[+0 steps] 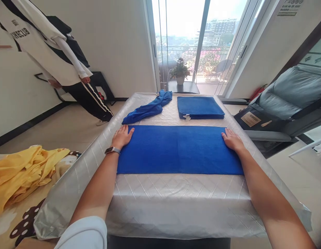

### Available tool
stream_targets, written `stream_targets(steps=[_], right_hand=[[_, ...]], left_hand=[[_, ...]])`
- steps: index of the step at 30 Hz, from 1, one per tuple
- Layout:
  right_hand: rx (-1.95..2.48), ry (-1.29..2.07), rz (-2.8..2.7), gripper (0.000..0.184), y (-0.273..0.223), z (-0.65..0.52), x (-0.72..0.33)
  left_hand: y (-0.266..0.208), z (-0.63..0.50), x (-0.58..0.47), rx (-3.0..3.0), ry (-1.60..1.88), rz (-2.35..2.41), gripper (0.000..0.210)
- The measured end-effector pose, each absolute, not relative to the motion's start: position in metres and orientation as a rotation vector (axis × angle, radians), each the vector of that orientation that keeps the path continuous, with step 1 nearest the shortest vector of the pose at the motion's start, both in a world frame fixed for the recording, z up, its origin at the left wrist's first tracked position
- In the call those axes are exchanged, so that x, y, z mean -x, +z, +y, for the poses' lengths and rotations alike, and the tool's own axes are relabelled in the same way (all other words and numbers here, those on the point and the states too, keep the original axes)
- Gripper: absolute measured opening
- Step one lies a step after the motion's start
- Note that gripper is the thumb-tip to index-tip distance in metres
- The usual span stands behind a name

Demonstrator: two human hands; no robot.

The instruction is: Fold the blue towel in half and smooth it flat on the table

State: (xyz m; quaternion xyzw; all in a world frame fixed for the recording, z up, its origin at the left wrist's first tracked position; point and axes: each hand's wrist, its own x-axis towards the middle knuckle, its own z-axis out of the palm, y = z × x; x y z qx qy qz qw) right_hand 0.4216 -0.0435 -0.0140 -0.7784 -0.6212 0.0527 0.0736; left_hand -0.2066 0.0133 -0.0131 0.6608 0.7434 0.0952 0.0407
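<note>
A blue towel (178,150) lies spread flat in a long rectangle across the near part of the covered table. On its far left corner rests my left hand (123,136), fingers stretched out and a watch on the wrist. My right hand (231,139) lies open on the far right corner, palm down. Beyond the towel, to the left, is a crumpled blue towel (150,109). A stack of folded blue towels (200,106) with a white tag sits at the far right of the table.
A silvery quilted cover (181,204) drapes over the table. Yellow cloth (27,169) is heaped at the left. A person (56,52) stands at the far left. A grey reclining chair (292,100) stands at the right. Behind the table, a potted plant (180,72) sits on a chair.
</note>
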Motion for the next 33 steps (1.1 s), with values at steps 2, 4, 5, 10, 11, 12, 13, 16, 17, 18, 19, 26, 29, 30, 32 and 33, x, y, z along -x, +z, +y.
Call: stream_targets(steps=[2,4,5,10,11,12,13,16,17,18,19,26,29,30,32,33], right_hand=[[2.328,0.155,-1.864,0.073,-0.015,-0.043,-0.422],[2.319,0.148,-1.863,0.073,-0.016,-0.043,-0.422],[2.318,0.145,-1.863,0.072,-0.016,-0.043,-0.422],[2.343,0.159,-1.868,0.073,-0.015,-0.043,-0.422],[2.349,0.162,-1.868,0.073,-0.014,-0.043,-0.422],[2.352,0.163,-1.869,0.073,-0.014,-0.043,-0.422],[2.352,0.161,-1.871,0.073,-0.014,-0.043,-0.422],[2.345,0.15,-1.876,0.073,-0.016,-0.043,-0.423],[2.344,0.146,-1.876,0.073,-0.016,-0.042,-0.423],[2.345,0.144,-1.875,0.074,-0.017,-0.042,-0.423],[2.347,0.143,-1.874,0.073,-0.017,-0.042,-0.423],[2.342,0.118,-1.858,0.07,-0.017,-0.043,-0.421],[2.346,0.111,-1.853,0.07,-0.019,-0.043,-0.422],[2.347,0.111,-1.856,0.07,-0.019,-0.042,-0.423],[2.349,0.112,-1.86,0.072,-0.02,-0.042,-0.424],[2.351,0.11,-1.862,0.072,-0.02,-0.041,-0.425]], left_hand=[[-0.013,0.013,0.207,-2.031,0.3,2.279,0.082],[-0.014,0.013,0.207,-2.047,0.316,2.282,0.08],[-0.014,0.013,0.207,-2.051,0.321,2.283,0.08],[-0.015,0.014,0.207,-2.04,0.316,2.283,0.081],[-0.015,0.015,0.207,-2.039,0.316,2.286,0.081],[-0.015,0.015,0.207,-2.04,0.317,2.287,0.08],[-0.016,0.015,0.207,-2.042,0.318,2.287,0.08],[-0.015,0.015,0.207,-2.05,0.321,2.282,0.081],[-0.015,0.015,0.207,-2.052,0.316,2.279,0.081],[-0.015,0.014,0.207,-2.051,0.307,2.278,0.081],[-0.015,0.014,0.207,-2.047,0.296,2.277,0.082],[-0.019,0.017,0.21,-2.098,0.31,2.288,0.08],[-0.022,0.02,0.212,-2.096,0.312,2.286,0.08],[-0.024,0.02,0.212,-2.096,0.315,2.285,0.08],[-0.026,0.022,0.213,-2.095,0.318,2.284,0.08],[-0.027,0.022,0.214,-2.094,0.316,2.284,0.08]])
